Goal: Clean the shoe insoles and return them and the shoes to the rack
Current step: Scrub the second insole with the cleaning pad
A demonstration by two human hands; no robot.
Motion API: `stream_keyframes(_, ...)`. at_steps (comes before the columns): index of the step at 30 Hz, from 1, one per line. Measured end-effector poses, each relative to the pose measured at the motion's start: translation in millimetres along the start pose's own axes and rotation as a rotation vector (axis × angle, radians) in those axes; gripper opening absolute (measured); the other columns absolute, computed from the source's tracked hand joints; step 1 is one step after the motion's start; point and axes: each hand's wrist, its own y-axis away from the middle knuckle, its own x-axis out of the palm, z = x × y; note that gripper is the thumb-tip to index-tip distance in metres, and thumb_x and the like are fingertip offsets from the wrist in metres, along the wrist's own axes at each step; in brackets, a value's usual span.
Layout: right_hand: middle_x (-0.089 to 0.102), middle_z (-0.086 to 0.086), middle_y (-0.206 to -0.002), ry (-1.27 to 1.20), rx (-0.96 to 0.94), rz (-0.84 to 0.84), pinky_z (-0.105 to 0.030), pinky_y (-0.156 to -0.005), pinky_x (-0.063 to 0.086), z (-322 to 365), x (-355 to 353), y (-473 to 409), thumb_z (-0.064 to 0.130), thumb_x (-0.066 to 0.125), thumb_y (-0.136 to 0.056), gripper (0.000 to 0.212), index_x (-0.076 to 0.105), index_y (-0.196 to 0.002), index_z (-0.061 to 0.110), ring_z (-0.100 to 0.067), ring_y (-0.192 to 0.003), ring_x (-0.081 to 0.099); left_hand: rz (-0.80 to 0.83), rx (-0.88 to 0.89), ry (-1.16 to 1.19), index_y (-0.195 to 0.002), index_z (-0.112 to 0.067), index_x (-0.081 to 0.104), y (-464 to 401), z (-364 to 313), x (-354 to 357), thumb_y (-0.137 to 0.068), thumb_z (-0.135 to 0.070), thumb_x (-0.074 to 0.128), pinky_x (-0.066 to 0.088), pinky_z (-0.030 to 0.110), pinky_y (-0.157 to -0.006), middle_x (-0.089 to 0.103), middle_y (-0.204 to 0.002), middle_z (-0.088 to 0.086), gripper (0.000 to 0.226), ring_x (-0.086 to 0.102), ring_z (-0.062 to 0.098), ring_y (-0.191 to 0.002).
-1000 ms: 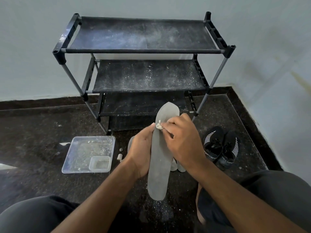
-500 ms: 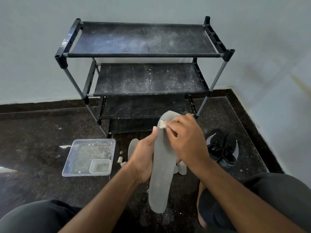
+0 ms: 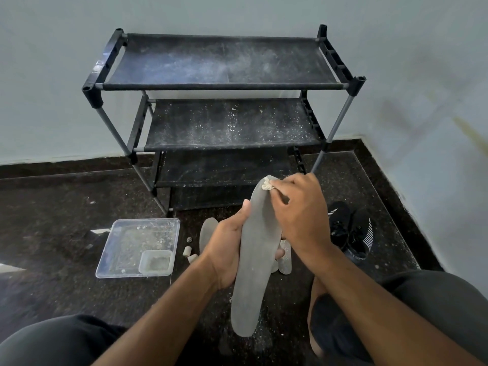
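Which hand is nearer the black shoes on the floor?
Right. The right hand rubs the insole just beside the black shoes; the left hand grips the insole's far side.

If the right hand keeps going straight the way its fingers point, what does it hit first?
Probably the lowest visible shelf of the shoe rack: the right hand points up-left past the insole tip toward it. Depth is unclear.

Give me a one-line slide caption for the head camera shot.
Left hand holds a grey insole while the right hand rubs its tip with a small white wad, before a dusty shoe rack.
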Motion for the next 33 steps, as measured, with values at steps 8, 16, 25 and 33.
stream_keyframes(8, 0.066, 0.002, -0.088, 0.047, -0.045, 0.001, -0.035, -0.074, 0.050, 3.4, -3.2, 0.9, 0.009, 0.067, -0.092, 0.013, 0.077, -0.101, 0.009, -0.018, -0.087, 0.051, 0.048, 0.007, 0.017, -0.133, -0.007, 0.068, 2.8, -0.9, 3.2, -0.106, -0.058, 0.040, 0.060, 0.048, -0.084, 0.069, -0.119, 0.022, 0.064, 0.069, 0.031, -0.093)
stream_keyframes(16, 0.066, 0.000, -0.093, 0.039, -0.154, 0.065, -0.039, -0.070, 0.051, 9.7, 0.4, 10.5, 0.002, 0.065, -0.091, 0.014, 0.075, -0.101, 0.006, -0.021, -0.085, 0.053, 0.023, 0.018, 0.026, -0.137, -0.004, 0.063, 3.7, -2.6, 3.2, -0.108, -0.054, 0.037, 0.063, 0.041, -0.069, 0.075, -0.107, 0.019, 0.064, 0.075, 0.027, -0.085)
stream_keyframes(25, 0.065, -0.001, -0.090, 0.017, -0.148, 0.058, -0.039, -0.069, 0.051, 12.1, 0.6, 12.3, 0.003, 0.066, -0.092, 0.012, 0.075, -0.100, 0.005, -0.021, -0.085, 0.053, -0.003, 0.018, 0.026, -0.136, -0.005, 0.065, 2.8, -2.6, 2.6, -0.107, -0.055, 0.037, 0.063, 0.039, -0.066, 0.076, -0.105, 0.017, 0.064, 0.075, 0.027, -0.084)
stream_keyframes(33, 0.066, 0.003, -0.090, 0.002, -0.011, 0.008, -0.037, -0.075, 0.052, 5.1, -5.2, 1.1, 0.008, 0.068, -0.091, 0.015, 0.076, -0.103, 0.010, -0.018, -0.088, 0.052, 0.002, 0.021, 0.015, -0.130, -0.009, 0.071, 0.4, -2.0, 0.7, -0.106, -0.059, 0.039, 0.062, 0.049, -0.083, 0.073, -0.118, 0.020, 0.064, 0.072, 0.030, -0.094)
